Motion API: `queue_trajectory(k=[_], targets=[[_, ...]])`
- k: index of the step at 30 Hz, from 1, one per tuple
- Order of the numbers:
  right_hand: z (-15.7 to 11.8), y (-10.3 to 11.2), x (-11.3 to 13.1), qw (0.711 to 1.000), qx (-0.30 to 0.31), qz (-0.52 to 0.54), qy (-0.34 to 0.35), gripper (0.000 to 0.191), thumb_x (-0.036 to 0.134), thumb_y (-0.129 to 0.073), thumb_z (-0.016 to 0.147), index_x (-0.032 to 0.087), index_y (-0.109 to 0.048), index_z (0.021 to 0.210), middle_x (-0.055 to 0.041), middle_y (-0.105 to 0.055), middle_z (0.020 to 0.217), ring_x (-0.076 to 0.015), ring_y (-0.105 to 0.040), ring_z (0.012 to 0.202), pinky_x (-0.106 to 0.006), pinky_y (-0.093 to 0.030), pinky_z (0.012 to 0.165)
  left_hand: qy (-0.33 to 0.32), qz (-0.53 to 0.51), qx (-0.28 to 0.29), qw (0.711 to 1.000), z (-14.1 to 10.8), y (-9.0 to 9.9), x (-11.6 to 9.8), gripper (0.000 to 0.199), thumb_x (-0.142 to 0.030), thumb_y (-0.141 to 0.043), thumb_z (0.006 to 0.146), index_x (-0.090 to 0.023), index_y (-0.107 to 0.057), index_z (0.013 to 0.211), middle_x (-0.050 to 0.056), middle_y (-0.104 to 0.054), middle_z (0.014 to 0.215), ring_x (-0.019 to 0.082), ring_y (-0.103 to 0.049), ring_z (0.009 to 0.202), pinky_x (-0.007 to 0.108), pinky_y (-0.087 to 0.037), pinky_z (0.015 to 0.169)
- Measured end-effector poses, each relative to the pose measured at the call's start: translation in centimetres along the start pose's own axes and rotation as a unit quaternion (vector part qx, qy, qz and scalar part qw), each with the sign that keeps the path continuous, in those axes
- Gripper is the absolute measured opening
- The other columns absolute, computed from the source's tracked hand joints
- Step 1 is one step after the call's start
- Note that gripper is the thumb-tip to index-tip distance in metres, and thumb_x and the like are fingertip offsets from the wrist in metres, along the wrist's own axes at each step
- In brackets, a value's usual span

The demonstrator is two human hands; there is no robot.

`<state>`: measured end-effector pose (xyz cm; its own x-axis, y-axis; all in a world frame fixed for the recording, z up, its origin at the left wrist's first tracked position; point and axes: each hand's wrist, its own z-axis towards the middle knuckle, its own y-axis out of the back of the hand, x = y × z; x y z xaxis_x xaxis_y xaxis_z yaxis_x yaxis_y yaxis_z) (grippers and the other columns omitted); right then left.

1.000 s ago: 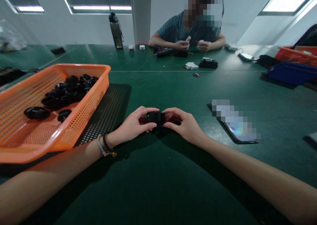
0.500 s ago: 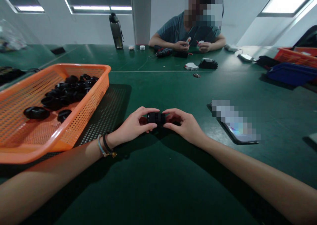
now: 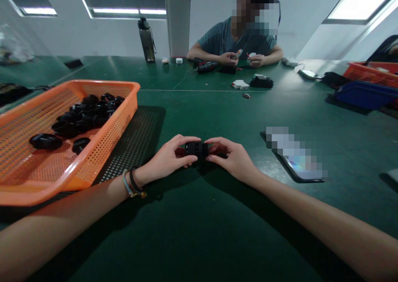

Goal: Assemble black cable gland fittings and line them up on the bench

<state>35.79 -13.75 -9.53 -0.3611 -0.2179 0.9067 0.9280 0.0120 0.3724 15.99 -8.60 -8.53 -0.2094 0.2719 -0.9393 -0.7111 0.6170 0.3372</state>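
A black ribbed cylindrical part [image 3: 196, 148] lies sideways between my hands, just above or on the green table [image 3: 199, 220]; its exact kind I cannot make out. My left hand [image 3: 175, 153] is closed on its wider left end, thumb in front and fingers behind. On the narrower right end, my right hand [image 3: 228, 154] pinches with thumb and fingertips. To the left stands an orange perforated basket [image 3: 105, 145] that holds several glossy black rounded parts [image 3: 65, 128].
A phone [image 3: 298, 160] lies right of my right hand. Across the table a person [image 3: 226, 37] holds small items, near a power drill [image 3: 207, 67] and small white and black pieces. A bottle [image 3: 147, 42] stands at the back; a blue bin [image 3: 365, 95] is far right.
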Motion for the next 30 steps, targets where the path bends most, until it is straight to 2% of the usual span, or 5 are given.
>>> queue_trajectory(k=[30], targets=[[-0.05,-0.01,-0.32,1.0,0.002,0.004,-0.006,0.027,0.02,-0.067,0.069,0.021,-0.063,0.096,0.0017,-0.069,0.072,-0.0156,-0.067,0.07,-0.032,-0.054,0.071,-0.004,0.018,-0.003,1.0,-0.17,0.03,-0.24,0.039,-0.024,-0.063,0.076,-0.022,-0.056,0.115,0.001,-0.048,0.102,0.006,-0.058,0.063,0.022,-0.054,0.059]])
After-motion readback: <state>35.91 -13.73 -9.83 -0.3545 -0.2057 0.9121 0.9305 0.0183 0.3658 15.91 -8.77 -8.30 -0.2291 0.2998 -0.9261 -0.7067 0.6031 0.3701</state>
